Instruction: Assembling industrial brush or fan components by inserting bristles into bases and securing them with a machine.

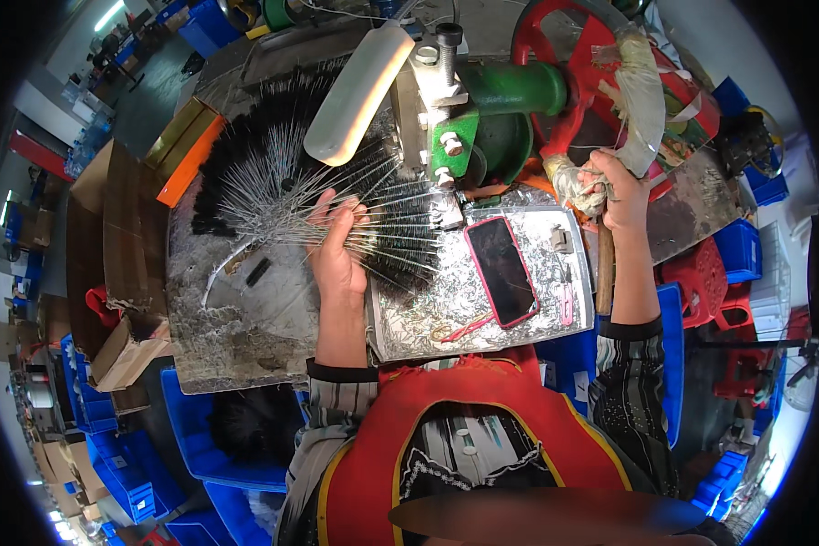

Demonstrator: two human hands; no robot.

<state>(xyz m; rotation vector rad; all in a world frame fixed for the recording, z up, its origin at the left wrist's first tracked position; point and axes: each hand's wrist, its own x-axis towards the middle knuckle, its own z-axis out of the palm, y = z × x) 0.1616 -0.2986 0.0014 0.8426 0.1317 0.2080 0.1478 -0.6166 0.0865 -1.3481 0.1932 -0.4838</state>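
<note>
My left hand [340, 255] is closed around the thin metal stems of a bunch of black-bristled wire brushes [264, 187]. The stems fan out, and some of their ends reach toward the green machine's [510, 91] metal jaw [439, 136]. My right hand [622, 191] grips a cloth-wrapped handle [575, 189] beside the red handwheel [555, 136]. Under that hand a wooden rod [604, 273] points down. A lit white lamp [358, 96] hangs over the brushes and covers part of them.
A phone with a pink case [502, 271] lies on a silvery, scrap-strewn board [409, 328] before me. Cardboard boxes [123, 237] stand at the left, one edged orange [189, 162]. Blue bins [223, 455] sit below the table; red stools [699, 284] are at the right.
</note>
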